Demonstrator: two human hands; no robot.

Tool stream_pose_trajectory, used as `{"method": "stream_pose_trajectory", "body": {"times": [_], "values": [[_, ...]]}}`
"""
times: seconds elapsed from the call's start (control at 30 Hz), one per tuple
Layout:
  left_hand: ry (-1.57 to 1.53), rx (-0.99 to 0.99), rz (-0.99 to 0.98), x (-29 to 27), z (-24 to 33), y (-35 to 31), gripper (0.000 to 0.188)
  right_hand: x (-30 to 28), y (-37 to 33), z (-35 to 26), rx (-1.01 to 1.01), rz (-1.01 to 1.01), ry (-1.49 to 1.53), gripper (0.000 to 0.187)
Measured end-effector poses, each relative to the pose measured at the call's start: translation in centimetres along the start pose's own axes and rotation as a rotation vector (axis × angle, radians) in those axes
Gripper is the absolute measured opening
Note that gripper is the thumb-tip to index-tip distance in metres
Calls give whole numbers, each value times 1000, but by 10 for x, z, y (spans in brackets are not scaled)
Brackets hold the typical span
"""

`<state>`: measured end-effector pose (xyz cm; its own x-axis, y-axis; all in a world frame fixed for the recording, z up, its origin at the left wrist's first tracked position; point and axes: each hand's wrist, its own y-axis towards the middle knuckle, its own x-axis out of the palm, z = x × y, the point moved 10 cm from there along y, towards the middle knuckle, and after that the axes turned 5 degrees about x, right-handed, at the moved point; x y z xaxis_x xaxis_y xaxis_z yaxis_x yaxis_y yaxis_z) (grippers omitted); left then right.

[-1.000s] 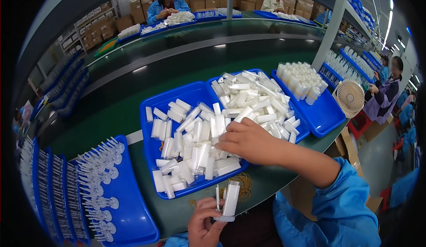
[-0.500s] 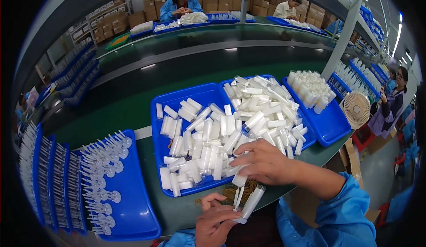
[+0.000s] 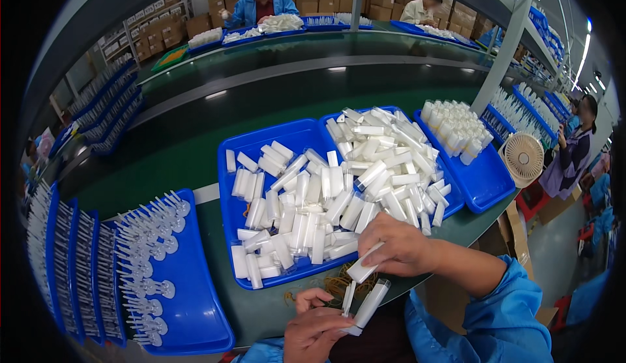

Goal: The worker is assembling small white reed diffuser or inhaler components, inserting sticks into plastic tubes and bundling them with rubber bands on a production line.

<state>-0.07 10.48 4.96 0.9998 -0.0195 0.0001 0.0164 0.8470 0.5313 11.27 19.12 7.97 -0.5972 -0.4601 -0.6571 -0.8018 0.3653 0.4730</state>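
Note:
My left hand [image 3: 316,332], low in the picture, is closed on a white rectangular piece in a clear sleeve [image 3: 373,300], which slants up to the right. Thin white sticks [image 3: 349,296] rise from the same grip. Just above, my right hand [image 3: 399,249] pinches a white rectangular piece [image 3: 363,269], held tilted and apart from the left hand's pieces. Behind both hands a blue tray [image 3: 229,187] carries many loose white pieces in clear sleeves [image 3: 304,223]. Brown rubber bands [image 3: 339,283] lie tangled on the table between tray and hands, partly hidden.
Another blue tray [image 3: 458,197] heaped with similar pieces adjoins on the right. Beyond it, a blue tray [image 3: 492,190] holds upright white bundles beside a fan [image 3: 523,157]. Leftward, blue trays [image 3: 207,298] hold clear stemmed parts. A green conveyor [image 3: 195,128] runs behind; people sit across it.
My right hand has shifted slightly right, and its white piece is now tilted and farther from the sticks. My left hand keeps its grip. Across the conveyor, a person has raised one hand.

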Motion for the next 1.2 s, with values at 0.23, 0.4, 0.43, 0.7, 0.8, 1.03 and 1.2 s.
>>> {"method": "stream_pose_trajectory", "body": {"times": [0.23, 0.4, 0.43, 0.7, 0.8, 1.03, 1.2], "values": [[-183, 15, -25, 0, -6, -2, 12, 7, 5, -8, 144, -249, 588, 8], [-172, 117, -143, 1, 4, -4, 6, 9, 5, -36, 93, -325, 554, 7], [-167, 163, -165, 2, 9, -6, 6, 10, 3, -42, 61, -337, 628, 7], [-129, 324, -240, 5, 22, -18, 12, 19, 3, -60, 97, -380, 570, 8], [-100, 343, -246, 3, 25, -21, 10, 25, 4, -67, 44, -383, 531, 11], [2, 185, -94, -14, 17, -14, 25, 29, 11, -70, 33, -344, 472, 10], [49, 64, -118, -17, 3, -9, 26, 27, 12, -60, 100, -275, 320, 8]]}}
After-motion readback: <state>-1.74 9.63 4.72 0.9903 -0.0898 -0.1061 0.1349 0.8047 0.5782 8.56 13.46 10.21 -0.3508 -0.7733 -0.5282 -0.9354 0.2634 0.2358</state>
